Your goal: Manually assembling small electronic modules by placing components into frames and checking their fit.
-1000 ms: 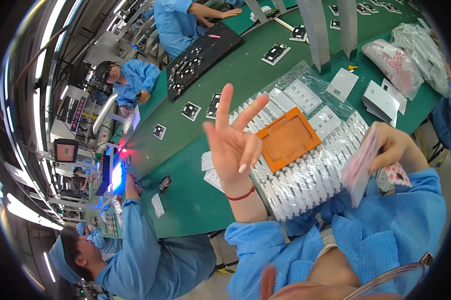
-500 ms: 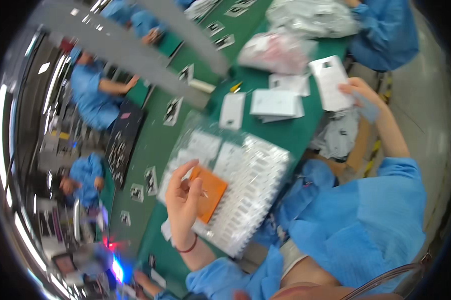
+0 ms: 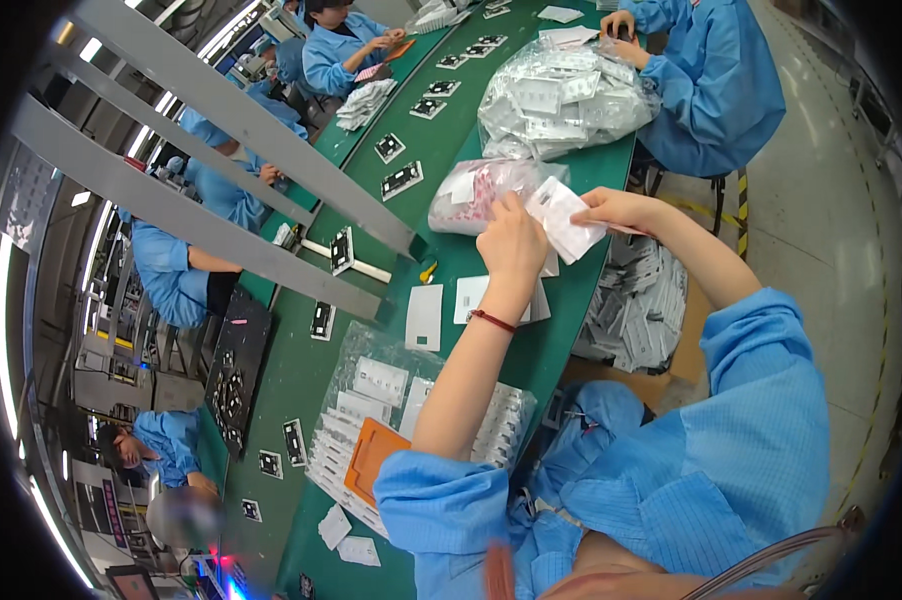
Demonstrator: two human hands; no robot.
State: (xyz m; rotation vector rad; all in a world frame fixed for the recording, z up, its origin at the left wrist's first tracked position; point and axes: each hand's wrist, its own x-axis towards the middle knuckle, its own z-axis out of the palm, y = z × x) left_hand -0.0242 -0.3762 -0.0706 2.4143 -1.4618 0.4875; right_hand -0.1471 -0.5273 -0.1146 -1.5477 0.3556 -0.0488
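Observation:
My right hand (image 3: pixel 616 210) pinches a small white sheet (image 3: pixel 574 232) by its right edge, above the green table. A thin pinkish edge of something else shows under its fingers. Beside the sheet's left edge, my left hand (image 3: pixel 512 243) is closed with the fingers curled; what its fingertips grip is hidden. Below my left forearm lies an orange flat tray (image 3: pixel 369 455), on a clear plastic bag (image 3: pixel 346 345) with rows of white pieces. White sheets (image 3: pixel 424 318) lie on the table near my left hand, some partly hidden by it.
Beyond my hands sit a pink-and-white bag (image 3: pixel 453 205) and a large clear bag (image 3: pixel 561 95) of white packets. A carton (image 3: pixel 683 345) holds more packets. Grey metal posts (image 3: pixel 321 195) cross at left. Circuit boards (image 3: pixel 402 180) line the green table. Co-workers in blue sit around.
My left hand has moved from above the orange tray up to the white sheet, and its fingers have curled. My right hand has brought the sheet leftward. The view has shifted.

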